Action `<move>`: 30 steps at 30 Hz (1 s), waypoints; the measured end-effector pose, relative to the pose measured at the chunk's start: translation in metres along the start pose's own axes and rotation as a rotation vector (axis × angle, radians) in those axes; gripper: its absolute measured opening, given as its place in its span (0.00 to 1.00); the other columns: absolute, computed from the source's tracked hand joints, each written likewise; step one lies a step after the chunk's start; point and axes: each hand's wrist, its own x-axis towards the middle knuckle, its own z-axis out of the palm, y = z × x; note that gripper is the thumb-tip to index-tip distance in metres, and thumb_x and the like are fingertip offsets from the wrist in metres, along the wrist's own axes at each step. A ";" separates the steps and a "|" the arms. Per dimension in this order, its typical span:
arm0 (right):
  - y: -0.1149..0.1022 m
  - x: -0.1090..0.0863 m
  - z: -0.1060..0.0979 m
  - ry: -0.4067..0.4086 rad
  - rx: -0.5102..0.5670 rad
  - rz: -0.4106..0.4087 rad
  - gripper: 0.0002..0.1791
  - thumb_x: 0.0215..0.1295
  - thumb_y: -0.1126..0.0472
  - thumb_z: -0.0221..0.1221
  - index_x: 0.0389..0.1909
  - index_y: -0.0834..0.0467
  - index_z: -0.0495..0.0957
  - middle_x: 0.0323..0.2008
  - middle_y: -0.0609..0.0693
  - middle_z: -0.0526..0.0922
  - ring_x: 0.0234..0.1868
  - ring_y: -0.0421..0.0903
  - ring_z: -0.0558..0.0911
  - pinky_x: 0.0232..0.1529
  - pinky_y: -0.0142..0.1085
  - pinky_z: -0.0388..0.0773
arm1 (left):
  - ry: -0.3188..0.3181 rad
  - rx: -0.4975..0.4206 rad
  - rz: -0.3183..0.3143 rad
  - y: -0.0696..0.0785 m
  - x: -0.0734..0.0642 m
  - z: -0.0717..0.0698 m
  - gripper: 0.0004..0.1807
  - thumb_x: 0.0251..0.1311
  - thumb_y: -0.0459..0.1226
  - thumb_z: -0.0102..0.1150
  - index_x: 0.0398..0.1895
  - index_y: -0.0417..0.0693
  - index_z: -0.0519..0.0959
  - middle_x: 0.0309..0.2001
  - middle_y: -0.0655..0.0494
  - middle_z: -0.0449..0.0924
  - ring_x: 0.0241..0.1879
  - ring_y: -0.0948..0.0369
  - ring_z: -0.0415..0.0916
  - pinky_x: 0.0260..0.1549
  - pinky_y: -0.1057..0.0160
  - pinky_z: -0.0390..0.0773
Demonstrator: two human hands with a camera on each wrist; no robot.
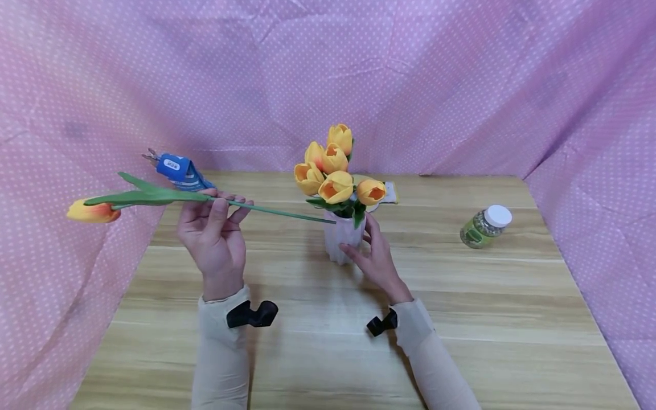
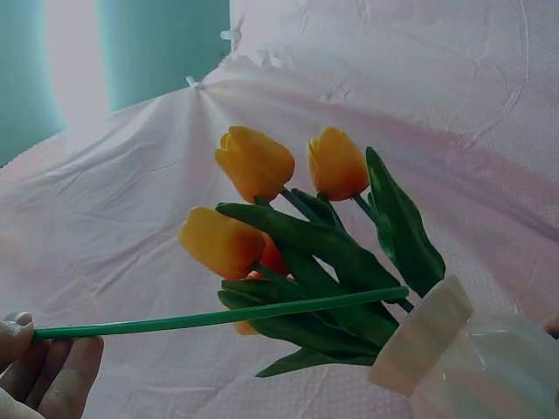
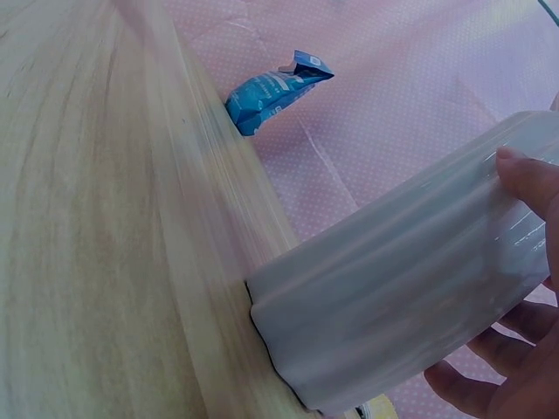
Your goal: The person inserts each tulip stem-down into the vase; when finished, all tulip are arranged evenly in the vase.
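My left hand (image 1: 220,245) pinches the green stem (image 2: 218,319) of a yellow-orange tulip (image 1: 94,211) between thumb and fingers. The flower lies nearly level, with its bloom out to the left and the bare stem tip in front of the vase's rim in the head view. Several yellow tulips (image 1: 335,187) with green leaves stand in a white, ribbed vase (image 1: 338,245). Around the vase's right side curls my right hand (image 1: 376,259), thumb in front and fingers behind. In the right wrist view, the vase's base (image 3: 284,349) rests on the wooden table.
A blue packet (image 1: 176,166) with thin brownish ends poking out stands at the table's back left. On the right is a clear jar (image 1: 484,228) with a white lid and green label. A flat item (image 1: 391,192) lies behind the vase. Pink dotted cloth (image 1: 328,68) surrounds the table.
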 end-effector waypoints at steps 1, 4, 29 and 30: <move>-0.001 0.001 0.000 0.001 0.000 -0.001 0.45 0.65 0.54 0.66 0.77 0.46 0.51 0.76 0.50 0.63 0.75 0.56 0.66 0.71 0.59 0.70 | 0.000 0.000 0.008 -0.001 0.000 0.001 0.05 0.58 0.18 0.59 0.37 0.26 0.78 0.29 0.41 0.85 0.27 0.50 0.87 0.30 0.52 0.90; -0.003 0.003 -0.002 0.001 0.001 -0.009 0.45 0.65 0.54 0.66 0.77 0.46 0.51 0.75 0.50 0.63 0.75 0.55 0.66 0.71 0.59 0.71 | -0.003 0.001 0.034 -0.004 0.000 0.006 0.05 0.58 0.18 0.60 0.37 0.26 0.78 0.29 0.41 0.85 0.27 0.50 0.87 0.30 0.52 0.90; -0.002 -0.009 0.003 -0.001 0.011 0.029 0.44 0.66 0.52 0.66 0.77 0.42 0.51 0.76 0.48 0.63 0.75 0.56 0.66 0.70 0.61 0.71 | -0.107 0.083 0.110 -0.019 -0.024 0.015 0.07 0.58 0.14 0.55 0.36 0.26 0.79 0.31 0.40 0.87 0.31 0.50 0.88 0.37 0.50 0.90; -0.003 -0.008 0.002 0.001 0.008 0.026 0.44 0.66 0.52 0.66 0.77 0.42 0.51 0.76 0.48 0.63 0.75 0.57 0.66 0.70 0.61 0.71 | -0.112 0.086 0.116 -0.020 -0.025 0.016 0.07 0.58 0.14 0.56 0.36 0.26 0.79 0.31 0.40 0.87 0.31 0.50 0.88 0.37 0.50 0.90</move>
